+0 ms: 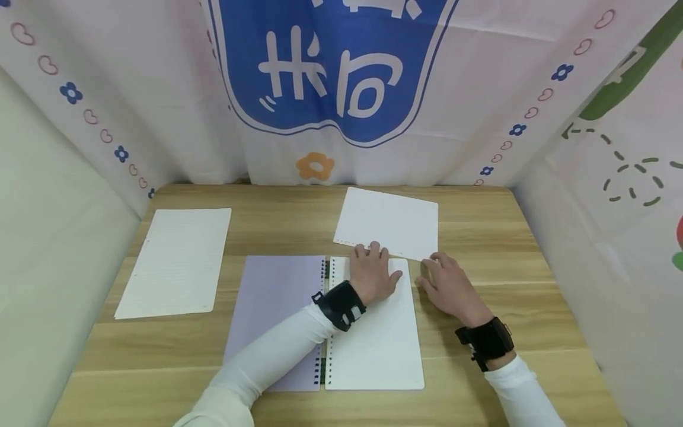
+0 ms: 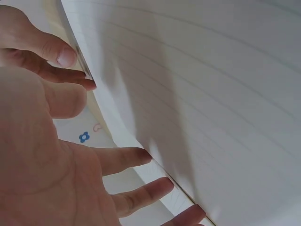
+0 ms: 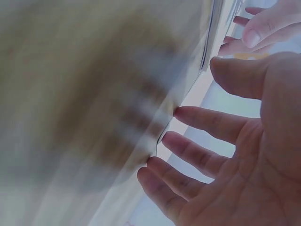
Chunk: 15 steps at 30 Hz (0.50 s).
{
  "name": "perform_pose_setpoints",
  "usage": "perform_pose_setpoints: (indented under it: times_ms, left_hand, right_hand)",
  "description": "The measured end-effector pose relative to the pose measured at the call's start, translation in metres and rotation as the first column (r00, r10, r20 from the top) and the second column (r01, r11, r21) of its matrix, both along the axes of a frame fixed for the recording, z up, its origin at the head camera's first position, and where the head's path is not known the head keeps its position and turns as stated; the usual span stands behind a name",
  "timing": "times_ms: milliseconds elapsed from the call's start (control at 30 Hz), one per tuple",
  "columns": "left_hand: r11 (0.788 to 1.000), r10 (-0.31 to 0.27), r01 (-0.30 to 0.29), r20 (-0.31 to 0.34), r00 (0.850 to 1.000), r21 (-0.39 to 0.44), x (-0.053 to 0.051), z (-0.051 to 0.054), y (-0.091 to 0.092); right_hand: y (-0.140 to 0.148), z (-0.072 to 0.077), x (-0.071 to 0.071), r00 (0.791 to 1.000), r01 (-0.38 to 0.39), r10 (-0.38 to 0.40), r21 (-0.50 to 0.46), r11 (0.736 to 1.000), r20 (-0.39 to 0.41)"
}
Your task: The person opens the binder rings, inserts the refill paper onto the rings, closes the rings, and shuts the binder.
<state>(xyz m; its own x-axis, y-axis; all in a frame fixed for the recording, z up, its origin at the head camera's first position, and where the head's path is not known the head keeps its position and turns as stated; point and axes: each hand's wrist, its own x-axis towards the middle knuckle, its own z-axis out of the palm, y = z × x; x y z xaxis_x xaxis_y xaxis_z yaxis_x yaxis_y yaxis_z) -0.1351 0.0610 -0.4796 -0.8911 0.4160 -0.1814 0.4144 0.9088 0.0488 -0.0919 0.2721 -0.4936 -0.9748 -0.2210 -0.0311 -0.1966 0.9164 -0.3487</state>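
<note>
A spiral notebook lies open, its purple cover (image 1: 277,296) on the left and its white page (image 1: 376,350) on the right. My left hand (image 1: 373,277) rests with spread fingers on the top part of that page; the left wrist view shows its fingertips (image 2: 162,187) touching the lined paper along an edge. Just beyond the notebook is a loose white sheet (image 1: 392,219), turned at an angle. At this sheet's near right corner, the fingertips of my right hand (image 1: 450,287) touch down. Its fingers look extended in the right wrist view, with no grip on anything visible.
Another loose lined sheet (image 1: 176,261) lies on the left side of the wooden table (image 1: 480,225). A white printed cloth (image 1: 469,118) hangs along the back edge, and further cloth walls stand at both sides. Each wrist carries a black strapped device (image 1: 341,305).
</note>
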Motion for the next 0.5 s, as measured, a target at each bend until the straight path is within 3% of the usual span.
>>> perform_pose_setpoints:
  times_ms: [267,500]
  left_hand:
    - [0.998,-0.061,0.061,-0.019,0.998,-0.017,0.003,0.002,0.017]
    - [0.987,-0.154,0.153,-0.034,0.987,-0.05,-0.004,-0.011,0.041]
  right_hand:
    - [0.017,0.0,0.013,0.999,0.042,-0.042,-0.028,0.999,0.01]
    - [0.034,0.001,0.027,0.995,0.1,-0.099,-0.042,0.994,0.025]
